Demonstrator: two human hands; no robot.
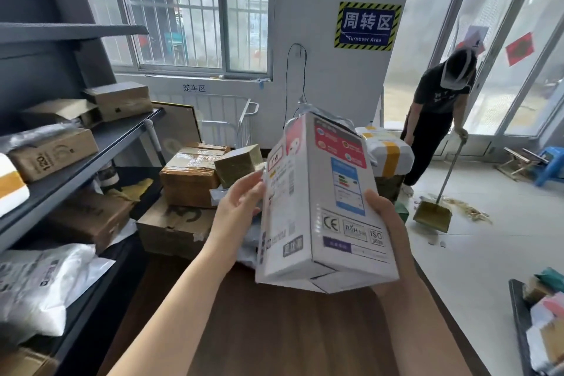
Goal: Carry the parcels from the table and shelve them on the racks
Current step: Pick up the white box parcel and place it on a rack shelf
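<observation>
While both hands hold it in the air above the brown table (274,330), the white parcel (323,207) sits near the middle of the view, tilted, with its top leaning away toward 12 o'clock. It is a tall printed carton: a red panel and a blue label on the broad face, a row of CE, RoHS and ISO marks lower down, a purple strip near the bottom edge, and a cartoon face on the narrow side. Its lower corner looks a little dented. The left hand (238,207) presses flat against the narrow side at 9 o'clock, fingers stretched out. The right hand (387,229) supports the carton from 3 o'clock, thumb on the broad face, the other fingers hidden behind.

Behind the carton, toward 11 o'clock, brown cardboard boxes (189,177) are stacked at the far end of the table, and a white bag with yellow tape (387,152) lies at 1 o'clock. The dark racks (76,168) run along 9 o'clock; their shelves already carry boxes and a white plastic bag (39,290), with a free stretch on the middle shelf edge. At 3 o'clock the pale floor (488,253) is open, where another person (436,119) sweeps with a broom (433,214). More parcels lie at 4 o'clock, at the frame edge.
</observation>
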